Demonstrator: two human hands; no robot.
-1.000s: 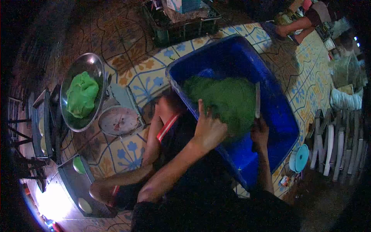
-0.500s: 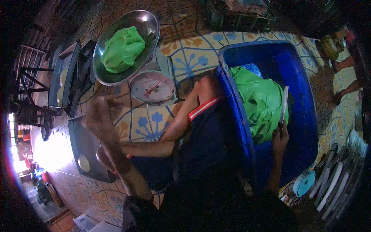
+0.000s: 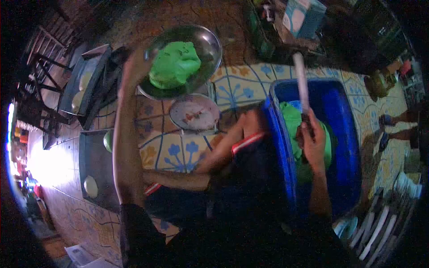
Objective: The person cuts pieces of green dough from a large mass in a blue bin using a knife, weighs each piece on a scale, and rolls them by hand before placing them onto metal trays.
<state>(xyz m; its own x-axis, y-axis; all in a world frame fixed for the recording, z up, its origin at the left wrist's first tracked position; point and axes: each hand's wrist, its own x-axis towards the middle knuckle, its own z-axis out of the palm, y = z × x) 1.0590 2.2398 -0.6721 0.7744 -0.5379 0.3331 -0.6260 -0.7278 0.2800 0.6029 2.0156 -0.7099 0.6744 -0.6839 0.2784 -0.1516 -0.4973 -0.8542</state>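
My right hand (image 3: 314, 140) grips the dark handle of a knife (image 3: 301, 82), its long pale blade pointing up and away. Below that hand, a big mass of green dough (image 3: 291, 117) lies in a blue plastic tub (image 3: 290, 178), partly hidden by the hand. My left hand (image 3: 137, 62) is at the left rim of a shiny metal pan (image 3: 210, 49), its fingers smeared by motion. A lump of green dough (image 3: 175, 64) sits in the pan, which is on a weighing scale (image 3: 195, 112) with a round, stained dial.
On the left, a dark tray (image 3: 100, 172) holds a pale dough ball (image 3: 90, 186) and a green piece (image 3: 108, 140). Another tray (image 3: 91, 67) with pale pieces stands behind it. A crate with a box (image 3: 304, 18) is at the back. Another person's legs (image 3: 400, 127) are at right.
My left hand has gone from the dark tray up to the pan's rim. A green piece now shows in that tray. My right hand has raised the knife from the dough. The view has shifted.
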